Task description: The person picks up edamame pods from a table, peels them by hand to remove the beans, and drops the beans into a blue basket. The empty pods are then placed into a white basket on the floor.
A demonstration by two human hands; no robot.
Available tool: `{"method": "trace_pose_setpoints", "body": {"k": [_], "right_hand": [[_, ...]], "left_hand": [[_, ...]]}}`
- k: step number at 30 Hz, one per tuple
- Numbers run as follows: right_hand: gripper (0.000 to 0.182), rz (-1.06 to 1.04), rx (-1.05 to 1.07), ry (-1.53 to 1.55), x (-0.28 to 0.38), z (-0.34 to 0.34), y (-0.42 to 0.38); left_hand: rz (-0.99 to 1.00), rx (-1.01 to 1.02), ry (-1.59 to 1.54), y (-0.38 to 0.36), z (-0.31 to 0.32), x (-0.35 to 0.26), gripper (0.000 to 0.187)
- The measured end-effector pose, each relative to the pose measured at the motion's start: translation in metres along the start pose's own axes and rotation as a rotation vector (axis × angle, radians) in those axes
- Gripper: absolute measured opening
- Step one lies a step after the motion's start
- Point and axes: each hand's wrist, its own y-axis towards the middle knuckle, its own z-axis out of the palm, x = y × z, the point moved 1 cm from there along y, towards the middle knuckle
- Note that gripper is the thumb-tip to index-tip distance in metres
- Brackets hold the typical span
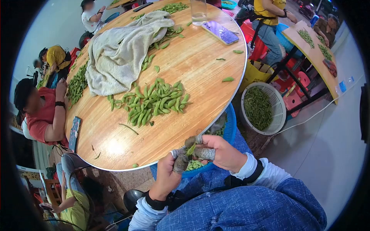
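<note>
My left hand and my right hand meet just off the table's near edge, with grey cloth wraps on the thumbs and fingertips. Pinched between them is a green soybean pod, partly covered by the fingers. Below both hands sits a blue basin on my lap, with pale shelled beans inside. On the round wooden table, a pile of soybean pods lies ahead of my hands.
A crumpled white towel covers part of the table. A purple phone, a glass of water and a dark phone rest near its rim. A white basket of pods or shells stands on the floor at right. Several people sit around.
</note>
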Motion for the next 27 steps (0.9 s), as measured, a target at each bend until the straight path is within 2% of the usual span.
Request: {"method": "trace_pose_setpoints", "body": {"k": [6, 9, 12, 15, 18, 21, 24, 27], "right_hand": [[0.017, 0.005, 0.073, -0.137, -0.005, -0.007, 0.0], [0.019, -0.063, 0.122, -0.103, 0.001, -0.003, -0.002], [0.021, -0.102, 0.159, -0.103, -0.005, -0.008, 0.003], [0.021, -0.158, 0.2, -0.076, -0.014, -0.014, 0.009], [0.019, -0.188, 0.186, -0.066, -0.015, -0.014, 0.01], [0.016, -0.19, 0.105, -0.163, -0.011, -0.013, 0.009], [0.013, -0.112, 0.039, -0.17, -0.004, -0.009, 0.007], [0.014, -0.168, 0.02, -0.333, -0.005, -0.004, 0.004]], "left_hand": [[-0.037, 0.082, 0.065, 0.0, 0.001, 0.002, 0.014], [-0.188, 0.087, -0.143, -0.001, 0.004, 0.0, 0.012], [-0.404, 0.164, -0.596, 0.001, 0.003, -0.003, 0.012], [-0.594, 0.161, -0.814, 0.005, -0.001, -0.003, 0.019], [-0.609, 0.187, -0.832, 0.007, -0.003, -0.004, 0.022], [-0.435, 0.059, -0.428, 0.005, 0.001, -0.009, 0.018], [0.064, -0.073, 0.254, 0.003, 0.006, -0.013, 0.02], [0.25, -0.151, 0.519, 0.001, 0.002, -0.006, 0.031]]}}
